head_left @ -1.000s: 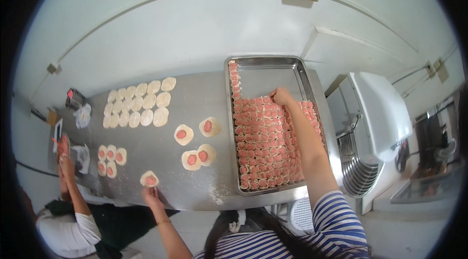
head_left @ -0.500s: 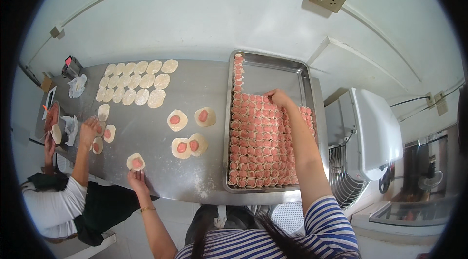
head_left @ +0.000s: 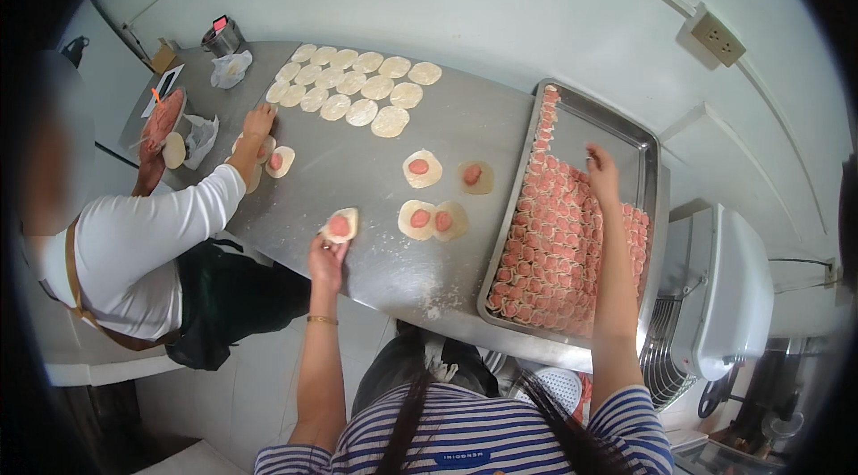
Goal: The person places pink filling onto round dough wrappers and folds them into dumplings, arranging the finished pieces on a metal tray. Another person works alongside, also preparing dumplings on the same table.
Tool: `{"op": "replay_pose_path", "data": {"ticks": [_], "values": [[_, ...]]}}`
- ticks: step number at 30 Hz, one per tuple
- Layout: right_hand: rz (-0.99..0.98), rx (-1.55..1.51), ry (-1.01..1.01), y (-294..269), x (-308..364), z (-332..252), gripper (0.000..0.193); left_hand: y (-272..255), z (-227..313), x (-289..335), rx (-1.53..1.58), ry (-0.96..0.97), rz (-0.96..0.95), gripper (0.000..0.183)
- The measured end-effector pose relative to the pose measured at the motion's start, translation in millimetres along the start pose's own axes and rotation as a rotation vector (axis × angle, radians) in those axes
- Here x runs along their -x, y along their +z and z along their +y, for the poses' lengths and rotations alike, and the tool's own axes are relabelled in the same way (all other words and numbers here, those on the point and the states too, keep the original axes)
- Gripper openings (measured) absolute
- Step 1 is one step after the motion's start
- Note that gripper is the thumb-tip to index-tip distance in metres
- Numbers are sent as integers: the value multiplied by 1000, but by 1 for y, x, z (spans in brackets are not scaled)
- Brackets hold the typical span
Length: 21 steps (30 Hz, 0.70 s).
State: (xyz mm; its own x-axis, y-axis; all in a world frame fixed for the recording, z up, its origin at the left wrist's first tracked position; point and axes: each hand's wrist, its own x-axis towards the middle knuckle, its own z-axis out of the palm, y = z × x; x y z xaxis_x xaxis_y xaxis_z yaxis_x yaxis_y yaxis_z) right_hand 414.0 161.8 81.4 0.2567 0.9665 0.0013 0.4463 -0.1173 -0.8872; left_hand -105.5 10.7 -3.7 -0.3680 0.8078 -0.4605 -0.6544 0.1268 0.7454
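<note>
My left hand (head_left: 326,262) grips the near edge of a round dough wrapper with pink filling (head_left: 340,225) at the front of the steel table (head_left: 375,283). My right hand (head_left: 601,173) hovers over a metal tray (head_left: 597,122), its fingers close together. The tray is packed with rows of pink folded dumplings (head_left: 559,247), and only its far corner is bare. Several more filled wrappers (head_left: 421,168) lie flat on the table between my two hands.
Rows of plain dough rounds (head_left: 353,86) lie at the table's back. At the left a co-worker in white sleeves has a hand (head_left: 259,122) on filled wrappers (head_left: 280,160), beside a bowl of pink filling (head_left: 161,117). A white machine (head_left: 733,296) stands right of the tray.
My right hand has drawn back a little over the tray's upper rows. My left hand stays at the wrapper by the front edge. The co-worker's hand has reached onto the table.
</note>
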Motion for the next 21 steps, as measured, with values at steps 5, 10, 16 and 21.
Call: {"op": "replay_pose_path", "data": {"ticks": [5, 10, 16, 21], "values": [[-488, -222, 36, 119, 140, -56, 34, 52, -11, 55, -17, -191, -263, 30], [-572, -933, 639, 184, 229, -55, 27, 74, -12, 96, -309, -359, -496, 28], [-344, -489, 430, 203, 264, -12, 21, 54, -31, 87, -766, -384, -464, 22], [-164, -91, 300, 208, 278, -15, 24, 33, -53, 77, -684, -366, -496, 26]]}}
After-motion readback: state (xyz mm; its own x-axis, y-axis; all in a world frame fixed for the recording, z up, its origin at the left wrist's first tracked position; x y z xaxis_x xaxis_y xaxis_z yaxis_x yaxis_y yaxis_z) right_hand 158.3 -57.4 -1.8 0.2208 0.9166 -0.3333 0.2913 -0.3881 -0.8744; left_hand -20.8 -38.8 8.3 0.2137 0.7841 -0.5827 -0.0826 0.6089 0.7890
